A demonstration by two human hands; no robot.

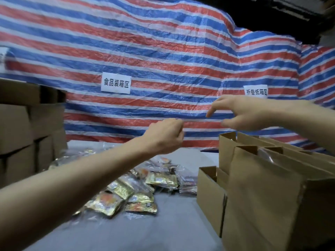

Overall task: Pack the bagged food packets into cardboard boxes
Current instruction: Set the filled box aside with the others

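L hand (165, 136): raised mid-air above the table, centre of view, bare forearm stretching in from lower left. Fingers curled into the palm, nothing seen in them.
R hand (243, 113): raised a bit higher, just right of the L hand, not touching it. Fingers spread and relaxed, forefinger pointing left, thumb below; holding nothing.
Packets (137, 189): loose heap of gold and orange food packets in clear plastic bags, lying on the table below the L forearm, left of the open boxes. No hand on them.
Open boxes (262, 196): brown cardboard, row along the right side of the table, flaps up. Contents too blurred to tell.
Small box (210, 192): open, lower, just beside the big ones on their left, nearest the packets.
Stacked boxes (16, 124): closed cardboard, piled at far left.
Table (163, 229): grey cloth top.
Tarp (145, 42): red, white and blue stripes, hung as backdrop behind everything.
Paper signs (116, 82): two white sheets w/ black Chinese text stuck on the tarp, one centre, one behind the R hand.
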